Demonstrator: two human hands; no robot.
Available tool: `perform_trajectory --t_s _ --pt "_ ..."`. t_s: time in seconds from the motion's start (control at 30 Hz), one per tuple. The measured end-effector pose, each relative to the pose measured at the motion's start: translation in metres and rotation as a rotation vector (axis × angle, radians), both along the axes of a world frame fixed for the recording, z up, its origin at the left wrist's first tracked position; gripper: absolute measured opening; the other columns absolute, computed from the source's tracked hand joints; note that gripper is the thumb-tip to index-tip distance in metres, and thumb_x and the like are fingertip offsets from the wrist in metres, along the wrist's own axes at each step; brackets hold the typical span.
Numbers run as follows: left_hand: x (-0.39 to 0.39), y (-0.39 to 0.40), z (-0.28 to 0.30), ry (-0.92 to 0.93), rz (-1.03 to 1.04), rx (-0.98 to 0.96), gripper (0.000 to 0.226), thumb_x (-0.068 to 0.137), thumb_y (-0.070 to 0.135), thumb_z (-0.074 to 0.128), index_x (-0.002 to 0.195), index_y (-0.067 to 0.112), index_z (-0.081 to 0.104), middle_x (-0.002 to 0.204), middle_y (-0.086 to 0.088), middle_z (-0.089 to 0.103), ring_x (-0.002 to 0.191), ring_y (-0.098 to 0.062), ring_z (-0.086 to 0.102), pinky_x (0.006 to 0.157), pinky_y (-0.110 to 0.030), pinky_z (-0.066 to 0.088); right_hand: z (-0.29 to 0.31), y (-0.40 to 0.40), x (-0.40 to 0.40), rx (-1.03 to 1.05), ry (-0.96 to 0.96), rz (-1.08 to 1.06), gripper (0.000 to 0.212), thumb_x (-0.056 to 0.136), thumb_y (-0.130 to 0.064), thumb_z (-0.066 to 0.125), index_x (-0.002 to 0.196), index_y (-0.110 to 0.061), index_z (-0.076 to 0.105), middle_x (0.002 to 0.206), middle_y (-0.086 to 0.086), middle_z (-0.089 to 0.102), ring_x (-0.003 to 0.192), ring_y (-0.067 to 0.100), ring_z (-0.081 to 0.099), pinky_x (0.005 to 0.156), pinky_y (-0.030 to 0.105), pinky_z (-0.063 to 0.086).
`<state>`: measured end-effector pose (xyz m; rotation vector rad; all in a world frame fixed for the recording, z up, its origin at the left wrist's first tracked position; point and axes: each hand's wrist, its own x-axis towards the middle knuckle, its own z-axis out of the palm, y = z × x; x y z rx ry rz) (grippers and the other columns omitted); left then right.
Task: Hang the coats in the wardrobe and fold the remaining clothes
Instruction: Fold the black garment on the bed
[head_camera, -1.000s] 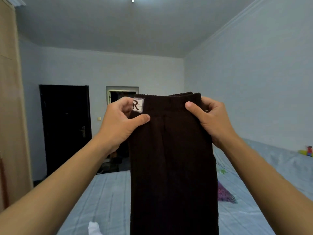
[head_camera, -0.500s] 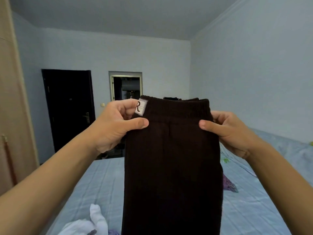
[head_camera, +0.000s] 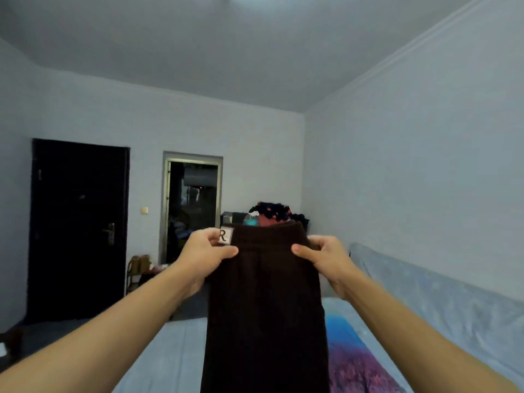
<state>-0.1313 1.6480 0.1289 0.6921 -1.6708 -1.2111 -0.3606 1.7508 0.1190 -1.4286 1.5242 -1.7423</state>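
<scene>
Both hands pinch the waistband of dark brown trousers (head_camera: 265,307), the left hand (head_camera: 202,258) gripping the left corner beside a white label (head_camera: 225,236) marked R, the right hand (head_camera: 326,259) gripping the right corner. Held up at arm's length, the trousers hang straight down over the bed (head_camera: 175,353). Far behind them a heap of clothes (head_camera: 272,212) sits near the right wall, with a dark door (head_camera: 79,228) at far left.

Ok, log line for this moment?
step: fold | item: dark brown trousers, hanging over bed | left hand: pinches waistband | right hand: pinches waistband
</scene>
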Motion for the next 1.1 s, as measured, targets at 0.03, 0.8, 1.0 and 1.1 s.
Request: perform_trajectory --t_s 0.03,0.8,1.0,1.1 --pt "-0.009 -0.015 0.029 0.015 0.074 -0.095 0.026 0.082 -0.001 0.074 0.106 0.008 0.069 0.104 -0.011 0.074 0.097 -0.025 0.071 0.089 -0.038 0.057 0.028 -0.018 -0.001 -0.097 0.021 -0.039 0.011 0.087 -0.007 0.072 0.096 0.0 0.073 0.088 0.009 0.075 0.08 0.021 0.071 0.064 0.025 0.057" --pt "0.006 0.129 -0.137 -0.3 0.029 -0.559 0.038 0.082 0.001 0.075 0.107 0.021 0.054 0.096 0.017 0.06 0.092 -0.003 0.06 0.081 -0.02 0.051 -0.133 0.127 -0.043 -0.129 0.321 0.177 0.035 0.079 -0.008 0.076 0.102 -0.033 0.068 0.095 -0.012 0.073 0.092 0.006 0.067 0.085 0.022 0.051" --pt "0.003 0.229 -0.301 -0.446 0.014 -0.243 0.038 0.072 -0.007 0.08 0.098 0.012 0.059 0.086 0.013 0.061 0.086 -0.015 0.061 0.087 -0.038 0.05 -0.304 0.218 -0.053 0.258 0.289 0.202 0.037 0.077 0.009 0.076 0.106 -0.014 0.068 0.102 0.005 0.074 0.098 0.011 0.07 0.097 0.039 0.054" --pt "0.006 0.257 -0.325 -0.488 0.001 -0.176 0.044 0.071 -0.004 0.081 0.096 0.024 0.059 0.089 0.015 0.064 0.089 -0.011 0.062 0.088 -0.028 0.046 -0.337 0.256 -0.052 0.312 0.265 0.228 0.034 0.078 0.004 0.077 0.107 -0.01 0.069 0.102 0.001 0.074 0.1 0.012 0.07 0.096 0.034 0.054"
